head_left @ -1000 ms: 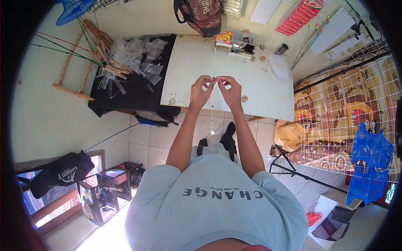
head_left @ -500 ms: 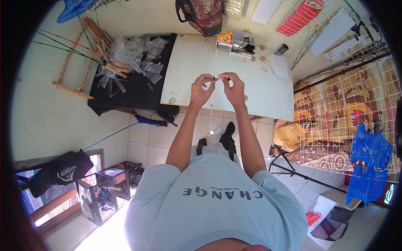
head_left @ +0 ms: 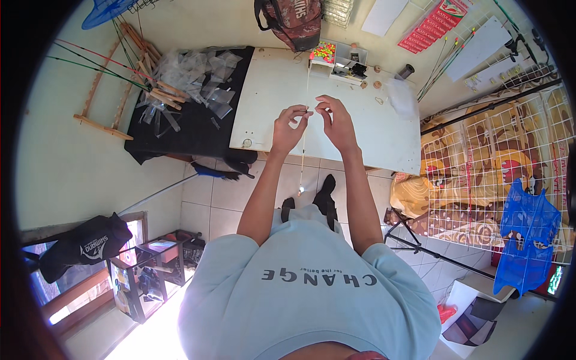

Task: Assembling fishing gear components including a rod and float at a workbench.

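Note:
My left hand [head_left: 289, 128] and my right hand [head_left: 336, 123] are raised close together above the front of a white table [head_left: 270, 108]. Both pinch a thin pale line [head_left: 303, 157] between their fingertips. The line hangs straight down from the hands and ends in a small pale piece [head_left: 299, 191] above the tiled floor. It also runs up from the hands toward a white compartment box [head_left: 343, 62] at the table's back edge. What sits at the pinch point is too small to tell.
Small spools [head_left: 378, 85] and a clear bag [head_left: 401, 98] lie on the table's right part. A black cloth [head_left: 180, 129] with clear plastic sleeves covers the surface to the left. Rods and wooden sticks [head_left: 126, 66] lean at far left; a wire rack [head_left: 498, 156] stands right.
Both hands have shifted slightly right along the table and the fingers have reworked their pinch on the line. The hanging end stays below them.

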### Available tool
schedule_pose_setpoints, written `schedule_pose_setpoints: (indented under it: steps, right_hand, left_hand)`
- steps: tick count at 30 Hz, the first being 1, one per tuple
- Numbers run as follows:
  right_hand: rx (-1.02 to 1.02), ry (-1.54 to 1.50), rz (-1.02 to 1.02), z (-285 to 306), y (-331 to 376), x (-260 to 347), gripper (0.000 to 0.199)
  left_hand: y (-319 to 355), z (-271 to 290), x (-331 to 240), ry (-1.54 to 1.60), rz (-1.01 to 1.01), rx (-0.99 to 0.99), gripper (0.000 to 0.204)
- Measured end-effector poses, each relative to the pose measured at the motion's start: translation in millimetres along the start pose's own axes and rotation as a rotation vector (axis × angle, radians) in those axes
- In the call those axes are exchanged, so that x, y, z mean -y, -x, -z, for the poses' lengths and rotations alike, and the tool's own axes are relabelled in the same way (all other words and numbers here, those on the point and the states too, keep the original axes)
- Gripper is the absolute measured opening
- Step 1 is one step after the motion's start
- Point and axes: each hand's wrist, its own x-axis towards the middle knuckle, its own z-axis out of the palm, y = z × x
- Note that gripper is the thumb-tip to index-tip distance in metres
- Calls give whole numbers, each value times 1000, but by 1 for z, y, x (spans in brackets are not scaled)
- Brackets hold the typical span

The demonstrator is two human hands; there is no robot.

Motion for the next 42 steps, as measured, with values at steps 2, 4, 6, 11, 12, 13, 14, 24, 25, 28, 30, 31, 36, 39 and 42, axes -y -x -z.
schedule_pose_setpoints:
  steps: [2,4,6,11,12,13,14,24,25,28,30,31,36,39,42]
  right_hand:
    - [-9,-20,14,0,0,-1,33]
    - [15,6,20,0,0,-4,32]
    - [39,32,23,0,1,-6,32]
    - [52,73,53,1,-1,0,31]
    - [51,75,52,1,0,-1,31]
    - [31,67,53,1,0,-3,30]
    - [11,60,54,0,0,-4,30]
    - [-55,-36,21,-5,0,-6,23]
    - [-50,-44,5,-6,1,-6,23]
    - [-36,-38,-21,-9,3,-8,23]
    - [-49,-44,-9,-11,4,-9,22]
    - [-47,-45,-8,-12,4,-9,22]
    - [-62,-57,7,-14,5,-12,20]
    - [-48,-65,9,-14,6,-13,20]
    - [-40,-96,-40,-15,6,-12,22]
  left_hand:
    - [0,1,-2,-40,-8,10,23]
    - [-1,3,-1,-71,-25,36,25]
    - [0,3,-1,-73,-27,41,25]
    - [0,2,-4,-61,-12,43,24]
    - [0,1,-5,-24,17,41,24]
    - [0,0,-6,13,47,40,23]
    - [0,-1,-6,14,47,41,23]
    - [1,-4,-4,-12,9,39,23]
    - [1,-3,-4,-21,4,37,23]
    - [2,-4,-3,10,20,25,24]
    - [2,-4,-2,21,31,30,24]
    - [2,-3,-2,32,43,35,24]
    - [2,-2,2,-2,37,38,25]
    - [1,-1,2,7,46,48,24]
    - [1,-2,2,61,66,28,22]
